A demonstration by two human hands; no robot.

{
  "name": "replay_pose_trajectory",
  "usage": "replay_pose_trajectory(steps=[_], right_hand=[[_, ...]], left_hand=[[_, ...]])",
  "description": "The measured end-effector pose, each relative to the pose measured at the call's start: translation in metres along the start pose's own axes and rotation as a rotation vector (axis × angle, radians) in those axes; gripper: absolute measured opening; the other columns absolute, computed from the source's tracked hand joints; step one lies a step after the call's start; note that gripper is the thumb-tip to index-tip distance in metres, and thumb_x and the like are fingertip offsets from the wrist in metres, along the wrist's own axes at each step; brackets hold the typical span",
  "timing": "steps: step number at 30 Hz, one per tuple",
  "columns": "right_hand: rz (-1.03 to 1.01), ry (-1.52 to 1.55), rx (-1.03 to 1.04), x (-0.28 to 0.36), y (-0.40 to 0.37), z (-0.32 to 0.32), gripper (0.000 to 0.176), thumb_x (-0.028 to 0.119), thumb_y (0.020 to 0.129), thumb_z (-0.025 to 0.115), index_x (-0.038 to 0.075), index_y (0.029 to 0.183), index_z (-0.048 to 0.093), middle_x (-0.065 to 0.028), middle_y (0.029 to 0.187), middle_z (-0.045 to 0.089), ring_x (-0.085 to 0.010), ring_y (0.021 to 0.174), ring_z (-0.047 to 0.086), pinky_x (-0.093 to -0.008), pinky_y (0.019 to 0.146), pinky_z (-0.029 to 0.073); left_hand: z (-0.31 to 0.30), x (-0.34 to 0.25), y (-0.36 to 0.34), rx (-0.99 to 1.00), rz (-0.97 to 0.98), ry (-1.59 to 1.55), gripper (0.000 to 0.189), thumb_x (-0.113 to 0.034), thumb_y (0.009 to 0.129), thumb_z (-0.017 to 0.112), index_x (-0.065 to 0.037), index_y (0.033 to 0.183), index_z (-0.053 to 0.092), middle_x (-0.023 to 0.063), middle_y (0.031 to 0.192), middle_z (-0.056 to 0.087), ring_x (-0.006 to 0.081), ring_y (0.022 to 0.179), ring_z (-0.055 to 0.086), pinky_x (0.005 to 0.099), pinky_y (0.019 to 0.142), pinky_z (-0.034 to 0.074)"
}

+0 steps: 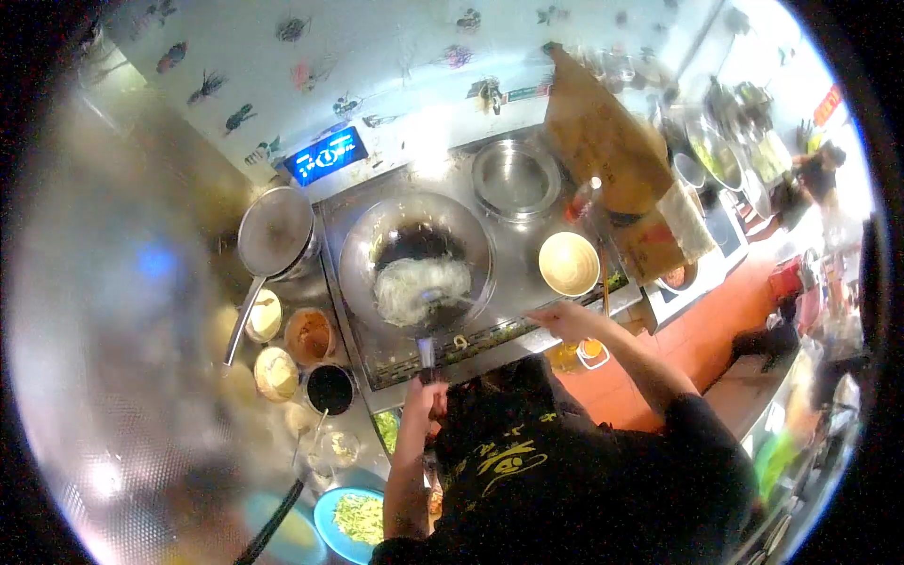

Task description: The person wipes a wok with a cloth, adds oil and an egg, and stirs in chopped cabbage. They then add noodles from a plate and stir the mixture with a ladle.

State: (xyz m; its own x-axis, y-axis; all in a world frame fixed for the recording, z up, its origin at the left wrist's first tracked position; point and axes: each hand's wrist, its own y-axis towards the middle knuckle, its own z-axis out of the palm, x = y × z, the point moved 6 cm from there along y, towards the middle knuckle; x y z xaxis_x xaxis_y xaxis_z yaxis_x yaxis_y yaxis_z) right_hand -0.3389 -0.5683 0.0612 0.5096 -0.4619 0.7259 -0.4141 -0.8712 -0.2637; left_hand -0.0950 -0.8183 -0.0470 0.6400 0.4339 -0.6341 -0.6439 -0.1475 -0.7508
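Note:
A large wok (356, 250) sits on the steel stove, with a pale, whitish heap of noodle-like food (419, 290) in it. My left hand (427, 398) is closed round the wok handle (427, 356) at the stove's front edge. To the right of the wok, my right hand (568, 321) is closed on a thin utensil (471, 301) whose far end reaches into the food. A pale round bowl (569, 265) stands just beyond my right hand.
A strainer (276, 232) with a long handle lies left of the wok. Sauce containers (309, 336) and a blue plate of shredded greens (353, 524) are at lower left. A metal basin (515, 180), a bottle (586, 198) and cardboard (607, 141) stand behind.

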Motion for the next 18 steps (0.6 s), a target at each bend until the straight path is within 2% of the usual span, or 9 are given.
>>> replay_pose_trajectory(steps=[2, 5, 6, 8, 10, 13, 15, 16, 18], right_hand=[[0.392, 0.092, 0.013, 0.028, 0.025, -0.013, 0.045, 0.010, 0.092, 0.048, 0.023, 0.136, 0.050, -0.0037, 0.063, 0.047, -0.0085, 0.055, 0.045, -0.0273, 0.053, 0.041], [0.082, 0.132, -0.273, -0.003, 0.016, 0.016, 0.042, 0.010, 0.094, 0.049, 0.017, 0.135, 0.052, -0.0011, 0.064, 0.047, -0.0070, 0.058, 0.045, -0.0264, 0.053, 0.040], [0.283, 0.363, -0.098, 0.016, -0.008, 0.004, 0.042, 0.007, 0.094, 0.048, 0.014, 0.135, 0.051, 0.0020, 0.066, 0.046, -0.0057, 0.059, 0.044, -0.0257, 0.052, 0.039], [0.256, 0.371, -0.059, 0.038, -0.035, -0.010, 0.042, 0.005, 0.094, 0.046, 0.014, 0.135, 0.052, 0.0034, 0.065, 0.045, -0.0051, 0.058, 0.042, -0.0254, 0.051, 0.037], [0.203, 0.327, 0.013, 0.021, -0.042, -0.005, 0.043, 0.004, 0.095, 0.045, 0.015, 0.135, 0.052, 0.0038, 0.065, 0.044, -0.0050, 0.057, 0.041, -0.0256, 0.050, 0.037], [0.282, 0.165, 0.127, 0.038, -0.004, -0.017, 0.042, 0.013, 0.093, 0.050, 0.015, 0.135, 0.050, -0.0090, 0.090, 0.059, -0.0175, 0.078, 0.055, -0.0334, 0.070, 0.045], [0.272, 0.072, 0.085, 0.034, 0.008, -0.012, 0.043, 0.014, 0.093, 0.051, 0.016, 0.136, 0.049, -0.0089, 0.090, 0.059, -0.0178, 0.078, 0.055, -0.0334, 0.070, 0.045], [0.195, 0.047, -0.007, 0.012, 0.019, 0.013, 0.044, 0.011, 0.094, 0.049, 0.018, 0.137, 0.049, -0.0023, 0.077, 0.051, -0.0118, 0.067, 0.048, -0.0296, 0.060, 0.042], [0.239, 0.283, -0.055, 0.032, 0.001, 0.005, 0.044, 0.010, 0.095, 0.048, 0.020, 0.138, 0.049, 0.0027, 0.069, 0.046, -0.0070, 0.060, 0.042, -0.0256, 0.054, 0.039]], left_hand=[[0.006, -0.006, 0.004, 0.001, 0.095, 0.030, 0.027, -0.016, 0.080, 0.062, -0.005, 0.058, 0.050, 0.0061, 0.048, 0.049, 0.0185, 0.039, 0.046, 0.0337, 0.042, 0.038], [0.000, 0.006, -0.036, -0.073, 0.305, 0.164, 0.023, -0.014, 0.080, 0.061, -0.004, 0.062, 0.051, 0.0066, 0.054, 0.052, 0.0178, 0.043, 0.049, 0.0316, 0.044, 0.039], [-0.001, 0.008, -0.066, -0.122, 0.410, 0.167, 0.018, -0.011, 0.079, 0.061, -0.003, 0.066, 0.052, 0.0068, 0.057, 0.053, 0.0179, 0.043, 0.049, 0.0313, 0.043, 0.039], [-0.008, 0.005, -0.071, -0.125, 0.421, 0.263, 0.015, -0.009, 0.078, 0.061, -0.002, 0.068, 0.052, 0.0067, 0.057, 0.052, 0.0179, 0.042, 0.048, 0.0311, 0.042, 0.038], [-0.002, -0.005, -0.069, -0.069, 0.093, 0.005, 0.015, -0.008, 0.079, 0.062, -0.002, 0.069, 0.052, 0.0064, 0.055, 0.051, 0.0184, 0.041, 0.047, 0.0311, 0.041, 0.037], [-0.001, -0.020, 0.016, 0.018, 0.045, -0.026, 0.030, -0.015, 0.081, 0.062, -0.005, 0.055, 0.049, 0.0066, 0.050, 0.049, 0.0190, 0.040, 0.047, 0.0311, 0.041, 0.037], [0.007, -0.014, 0.011, 0.037, 0.057, 0.014, 0.033, -0.017, 0.081, 0.062, -0.006, 0.053, 0.049, 0.0066, 0.050, 0.049, 0.0187, 0.041, 0.047, 0.0309, 0.042, 0.038], [0.009, -0.014, 0.007, 0.048, 0.065, 0.041, 0.034, -0.018, 0.081, 0.061, -0.007, 0.052, 0.049, 0.0066, 0.050, 0.049, 0.0186, 0.041, 0.047, 0.0308, 0.042, 0.038], [-0.006, 0.007, -0.040, -0.114, 0.366, 0.200, 0.021, -0.017, 0.080, 0.063, -0.003, 0.066, 0.054, 0.0065, 0.054, 0.052, 0.0179, 0.043, 0.048, 0.0300, 0.043, 0.039]])
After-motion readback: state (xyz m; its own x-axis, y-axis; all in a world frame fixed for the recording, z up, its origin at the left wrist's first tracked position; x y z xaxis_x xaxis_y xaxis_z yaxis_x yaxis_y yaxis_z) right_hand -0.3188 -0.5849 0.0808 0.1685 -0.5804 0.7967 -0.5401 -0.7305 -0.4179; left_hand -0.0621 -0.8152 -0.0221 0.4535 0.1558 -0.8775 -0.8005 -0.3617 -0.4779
